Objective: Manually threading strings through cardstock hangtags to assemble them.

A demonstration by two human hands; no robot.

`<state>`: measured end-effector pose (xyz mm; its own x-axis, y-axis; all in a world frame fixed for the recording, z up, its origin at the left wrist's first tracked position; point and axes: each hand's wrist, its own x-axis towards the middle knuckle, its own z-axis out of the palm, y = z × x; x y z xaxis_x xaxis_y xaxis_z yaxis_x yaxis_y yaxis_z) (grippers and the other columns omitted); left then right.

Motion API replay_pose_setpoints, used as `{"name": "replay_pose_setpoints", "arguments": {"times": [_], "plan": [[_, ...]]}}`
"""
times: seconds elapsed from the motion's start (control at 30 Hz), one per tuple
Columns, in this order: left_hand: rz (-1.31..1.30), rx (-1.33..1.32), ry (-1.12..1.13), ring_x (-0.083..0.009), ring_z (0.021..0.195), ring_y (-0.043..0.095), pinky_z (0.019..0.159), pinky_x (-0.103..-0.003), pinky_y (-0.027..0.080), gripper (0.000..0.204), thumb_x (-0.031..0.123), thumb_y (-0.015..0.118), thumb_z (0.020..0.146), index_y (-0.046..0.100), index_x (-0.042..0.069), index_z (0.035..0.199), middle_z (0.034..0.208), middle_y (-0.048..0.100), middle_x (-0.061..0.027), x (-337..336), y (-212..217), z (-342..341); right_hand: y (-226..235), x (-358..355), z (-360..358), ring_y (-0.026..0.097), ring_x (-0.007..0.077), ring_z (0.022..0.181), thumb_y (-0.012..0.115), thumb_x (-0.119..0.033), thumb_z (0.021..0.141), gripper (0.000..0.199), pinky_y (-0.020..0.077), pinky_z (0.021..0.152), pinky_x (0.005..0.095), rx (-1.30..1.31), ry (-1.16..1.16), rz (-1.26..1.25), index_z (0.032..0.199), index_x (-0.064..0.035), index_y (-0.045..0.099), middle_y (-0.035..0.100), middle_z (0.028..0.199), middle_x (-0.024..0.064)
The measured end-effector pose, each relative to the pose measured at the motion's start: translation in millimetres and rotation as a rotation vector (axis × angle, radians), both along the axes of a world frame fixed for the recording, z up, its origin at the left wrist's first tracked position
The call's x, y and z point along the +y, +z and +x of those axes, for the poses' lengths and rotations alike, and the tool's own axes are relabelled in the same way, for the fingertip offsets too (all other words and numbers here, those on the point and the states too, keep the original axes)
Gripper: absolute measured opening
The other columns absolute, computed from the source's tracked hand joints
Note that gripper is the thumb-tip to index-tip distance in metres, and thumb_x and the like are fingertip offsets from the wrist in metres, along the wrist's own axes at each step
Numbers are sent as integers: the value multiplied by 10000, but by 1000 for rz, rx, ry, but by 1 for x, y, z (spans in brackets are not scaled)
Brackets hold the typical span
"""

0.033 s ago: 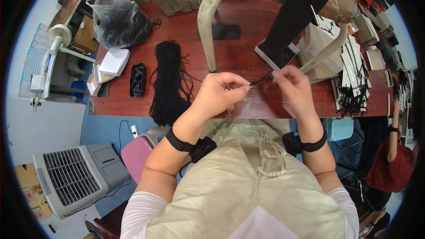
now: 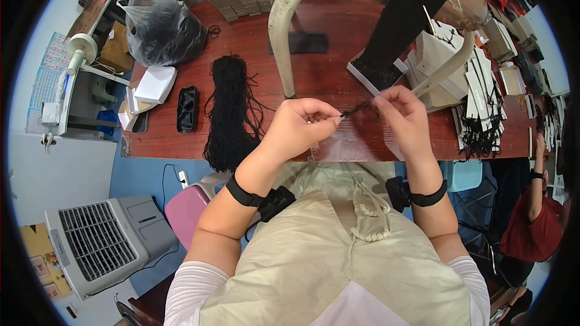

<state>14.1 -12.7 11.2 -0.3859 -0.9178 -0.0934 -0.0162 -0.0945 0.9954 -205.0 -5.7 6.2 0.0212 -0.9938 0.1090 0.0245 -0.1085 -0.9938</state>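
Observation:
Just above the near part of the table, a short black cord (image 2: 357,109) stretches between my two hands. My left hand (image 2: 300,127) pinches one end between thumb and forefinger. At the other end my right hand (image 2: 403,113) has its thumb and fingertips closed on the cord. A thick bundle of black cords (image 2: 231,111) lies left of my left hand, with loose strands trailing toward it. Beyond my right hand is a shallow white box (image 2: 376,86) with small black bits inside. A black flat panel (image 2: 399,21) rises out of that box, leaning right.
A stool's pale legs (image 2: 281,30) stand on the red-brown table (image 2: 326,78). White tags with black cords (image 2: 483,108) pile at the right, beside cartons (image 2: 444,66). At the left are a black tray (image 2: 188,109) and a plastic bag (image 2: 162,31). Another person (image 2: 534,229) sits far right.
My right hand has shifted very slightly right and away from me, the cord still between its fingertips. My left hand has stayed in place.

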Motion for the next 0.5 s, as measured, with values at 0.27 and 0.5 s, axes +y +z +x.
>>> {"name": "replay_pose_setpoints", "arguments": {"times": [0.27, 0.5], "plan": [[117, 49, -52, -41, 609, 559, 520, -197, 446, 72, 10, 647, 812, 653, -21, 877, 716, 621, -9, 1, 5, -2, 26, -1, -2, 533, 65, 562, 602, -101, 847, 290, 381, 460, 189, -166, 453, 458, 1100, 0, 502, 617, 793, 37], [126, 51, -72, -32, 539, 530, 451, -194, 424, 78, 41, 652, 798, 647, -11, 857, 659, 596, 9, 2, 1, -4, 15, 0, 3, 475, 9, 601, 629, -39, 817, 65, 359, 509, 180, -36, 425, 319, 843, 18, 612, 603, 742, -15]]}}
